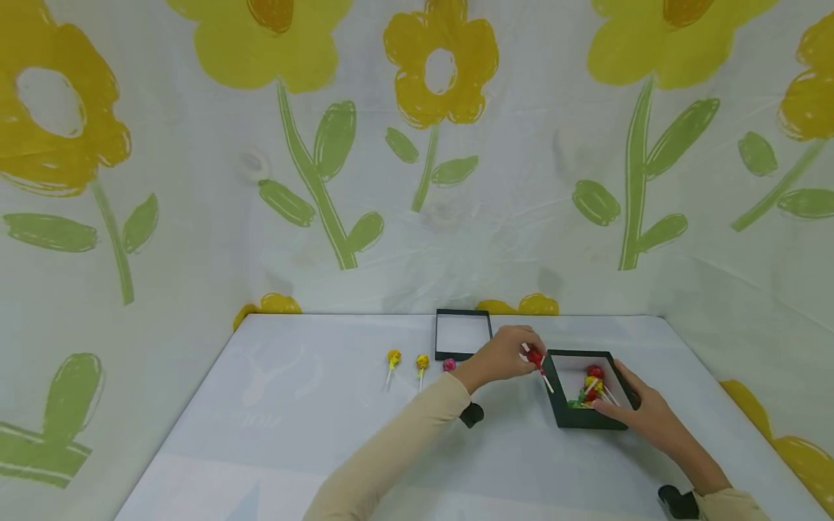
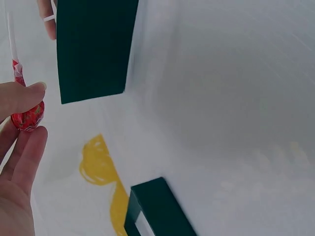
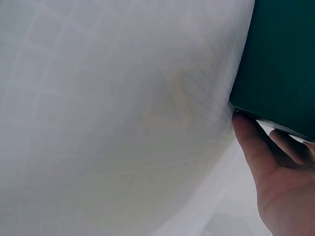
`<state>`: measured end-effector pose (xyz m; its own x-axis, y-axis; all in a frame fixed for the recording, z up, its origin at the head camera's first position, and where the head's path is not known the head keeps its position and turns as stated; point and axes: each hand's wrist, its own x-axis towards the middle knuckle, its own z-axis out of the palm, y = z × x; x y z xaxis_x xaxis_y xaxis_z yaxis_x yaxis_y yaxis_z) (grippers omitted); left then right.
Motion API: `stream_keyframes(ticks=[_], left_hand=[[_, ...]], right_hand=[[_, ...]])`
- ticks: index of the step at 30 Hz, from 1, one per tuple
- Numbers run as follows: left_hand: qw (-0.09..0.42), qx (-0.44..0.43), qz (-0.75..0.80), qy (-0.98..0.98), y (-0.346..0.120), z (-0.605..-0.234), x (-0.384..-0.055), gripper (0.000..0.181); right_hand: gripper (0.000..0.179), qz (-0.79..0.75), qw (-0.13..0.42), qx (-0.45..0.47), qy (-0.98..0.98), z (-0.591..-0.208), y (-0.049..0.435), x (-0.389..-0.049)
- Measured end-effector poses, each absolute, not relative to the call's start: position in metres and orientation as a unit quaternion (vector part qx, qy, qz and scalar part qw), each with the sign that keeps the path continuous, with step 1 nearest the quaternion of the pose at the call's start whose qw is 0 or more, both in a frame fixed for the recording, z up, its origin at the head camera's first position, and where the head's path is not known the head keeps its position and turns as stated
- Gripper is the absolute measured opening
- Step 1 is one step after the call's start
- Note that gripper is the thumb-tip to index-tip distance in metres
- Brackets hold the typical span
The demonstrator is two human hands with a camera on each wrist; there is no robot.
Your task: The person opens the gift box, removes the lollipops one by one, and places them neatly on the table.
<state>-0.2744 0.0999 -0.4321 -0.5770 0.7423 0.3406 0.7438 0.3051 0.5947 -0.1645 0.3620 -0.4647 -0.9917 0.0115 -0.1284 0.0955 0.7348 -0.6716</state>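
Observation:
My left hand (image 1: 508, 352) pinches a red-wrapped lollipop (image 2: 30, 118) by its candy head, just left of a dark green box (image 1: 589, 419). In the head view the lollipop's white stick slants down towards the box's left wall. With thumb at the front and fingers along the right side, my right hand (image 1: 651, 412) grips that box. Several lollipops (image 1: 594, 385) with red, yellow and green wrappers lie inside it. The right wrist view shows the right hand's fingers (image 3: 253, 147) against the box's lower edge.
Left of the left forearm, two yellow lollipops (image 1: 394, 357) and a pink lollipop (image 1: 449, 365) lie in a row on the white table (image 1: 313, 405). The box lid (image 1: 463, 356), dark-rimmed with a white inside, lies near the back edge. A flower-patterned sheet (image 1: 521, 217) hangs behind.

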Motion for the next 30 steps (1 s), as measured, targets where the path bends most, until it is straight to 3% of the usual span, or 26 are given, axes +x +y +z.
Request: stream_keyframes(ticks=[30], left_hand=[[-0.029, -0.439, -0.381, -0.813, 0.045, -0.442, -0.275, 0.016]], right_hand=[[0.098, -0.374, 0.059, 0.032, 0.925, -0.466, 0.364, -0.166]])
